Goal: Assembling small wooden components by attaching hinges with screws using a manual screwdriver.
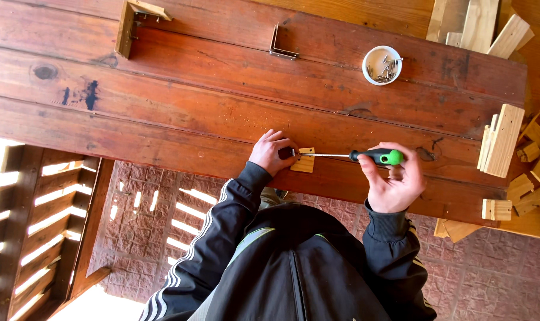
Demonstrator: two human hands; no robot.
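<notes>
1. Left hand [272, 151]: fingers curled, pressing down on a small pale wood block [304, 160] at near edge of the wooden table [222, 113]. Block sits just right of the knuckles, touching fingertips.
2. Right hand [393, 178]: clenched round the green-and-black handle of a screwdriver [353, 156]. Handle end pokes out above thumb.
3. Screwdriver lies approx. horizontal, flat over the table; metal shaft runs from right hand toward left, tip meeting the block at its upper edge. Exact contact pt. too small to tell.
4. Block therefore lies between the two hands, hard against left hand, well apart from right; shaft bridges the gap.
5. Both arms in black sleeves w/ white stripes.
6. Other items on table: white round cup of screws [382, 65] far side, right of centre; metal angle bracket [280, 43] upright near far edge; wooden L-shaped piece [133, 24] far left w/ bracket on it.
7. Right end: stack of pale wood slats [501, 140] on edge, plus loose small offcuts [528, 178] beside and below it.
8. Below table: paved brick floor [163, 220].
</notes>
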